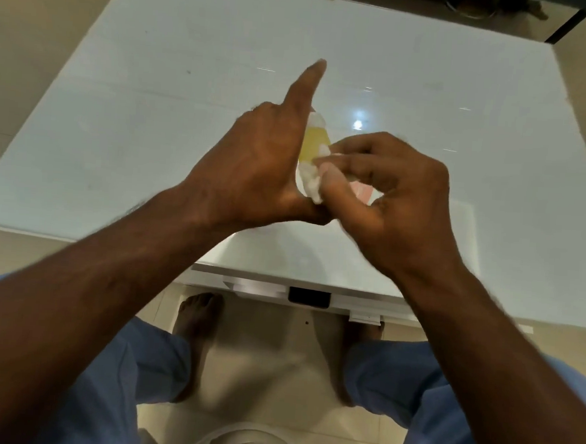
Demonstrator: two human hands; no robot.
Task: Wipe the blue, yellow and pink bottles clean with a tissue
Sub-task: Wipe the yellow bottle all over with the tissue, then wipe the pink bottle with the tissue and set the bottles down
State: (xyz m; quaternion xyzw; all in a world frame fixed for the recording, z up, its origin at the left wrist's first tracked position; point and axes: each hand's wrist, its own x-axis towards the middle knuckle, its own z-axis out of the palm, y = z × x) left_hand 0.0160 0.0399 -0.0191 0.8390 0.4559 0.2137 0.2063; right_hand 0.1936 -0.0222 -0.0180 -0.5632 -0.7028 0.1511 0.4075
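Observation:
My left hand (257, 158) holds the yellow bottle (314, 147) above the white table, with the index finger stretched out straight. The bottle has a white cap at its far end and is mostly hidden behind the hand. My right hand (385, 196) pinches a crumpled white tissue (313, 182) against the bottle's near end. A bit of pink (362, 191), perhaps the pink bottle, shows on the table behind my right hand. The blue bottle is not in sight.
The glossy white table (189, 95) has its front edge near my knees. A flat white sheet (317, 254) lies on it below my hands. A round white stool or bin (247, 442) stands on the tiled floor between my feet.

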